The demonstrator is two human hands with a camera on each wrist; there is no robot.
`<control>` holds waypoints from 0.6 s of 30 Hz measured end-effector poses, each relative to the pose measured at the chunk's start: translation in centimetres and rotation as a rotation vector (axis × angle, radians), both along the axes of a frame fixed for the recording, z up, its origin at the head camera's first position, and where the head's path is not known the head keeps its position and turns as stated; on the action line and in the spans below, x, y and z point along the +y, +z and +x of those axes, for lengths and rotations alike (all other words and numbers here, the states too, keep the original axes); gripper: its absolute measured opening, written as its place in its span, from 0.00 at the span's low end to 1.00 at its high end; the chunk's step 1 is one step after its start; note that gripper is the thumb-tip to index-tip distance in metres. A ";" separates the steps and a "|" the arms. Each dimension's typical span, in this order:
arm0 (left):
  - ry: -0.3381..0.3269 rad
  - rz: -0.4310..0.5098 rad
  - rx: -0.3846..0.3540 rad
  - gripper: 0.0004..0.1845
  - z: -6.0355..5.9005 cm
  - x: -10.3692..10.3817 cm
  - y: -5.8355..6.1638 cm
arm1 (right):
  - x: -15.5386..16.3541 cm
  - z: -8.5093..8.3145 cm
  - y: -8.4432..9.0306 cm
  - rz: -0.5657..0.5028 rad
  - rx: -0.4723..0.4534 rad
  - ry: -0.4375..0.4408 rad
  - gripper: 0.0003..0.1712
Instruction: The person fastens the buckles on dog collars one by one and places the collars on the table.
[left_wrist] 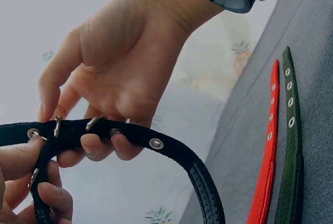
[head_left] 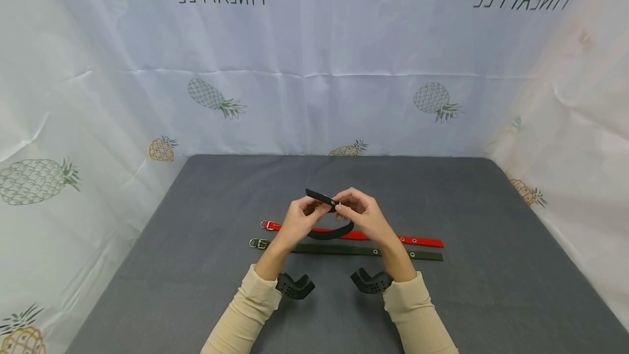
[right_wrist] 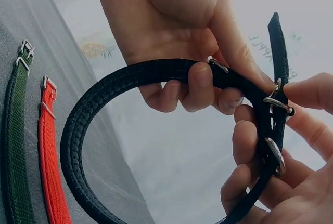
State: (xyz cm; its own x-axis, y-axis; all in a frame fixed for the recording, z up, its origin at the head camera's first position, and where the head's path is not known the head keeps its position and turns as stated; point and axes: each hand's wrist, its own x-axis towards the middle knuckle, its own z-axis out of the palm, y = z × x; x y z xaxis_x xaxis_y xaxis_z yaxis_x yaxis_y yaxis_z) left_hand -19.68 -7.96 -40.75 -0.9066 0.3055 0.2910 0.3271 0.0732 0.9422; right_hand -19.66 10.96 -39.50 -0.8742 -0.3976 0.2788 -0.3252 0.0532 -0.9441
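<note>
You hold the black woven collar with metal eyelets (head_left: 328,214) curved into a loop above the grey table (head_left: 491,266). Your left hand (head_left: 300,220) pinches the strap near its silver buckle (right_wrist: 276,102), and your right hand (head_left: 361,214) also grips it there. Under your hands, a red collar (head_left: 422,241) and a dark green collar (head_left: 344,250) lie flat, side by side.

Bright, even light (edges warped)

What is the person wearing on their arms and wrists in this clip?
Both arms wear long cream ribbed sleeves, pushed back from the wrists. Each wrist carries a black angular camera mount with perforated sides. The left hand and right hand are bare: no gloves or rings visible.
</note>
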 end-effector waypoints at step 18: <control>-0.038 0.029 -0.001 0.07 0.0 0.1 0.2 | 0.0 -0.2 -0.1 -0.031 -0.084 0.077 0.11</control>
State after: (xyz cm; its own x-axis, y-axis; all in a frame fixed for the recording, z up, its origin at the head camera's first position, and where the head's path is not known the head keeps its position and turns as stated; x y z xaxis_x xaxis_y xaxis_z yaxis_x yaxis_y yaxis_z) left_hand -19.72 -7.89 -40.56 -0.8949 0.3311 0.2992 0.3278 0.0329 0.9442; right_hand -19.87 10.99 -39.63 -0.8620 -0.4570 0.2193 -0.2473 0.0015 -0.9689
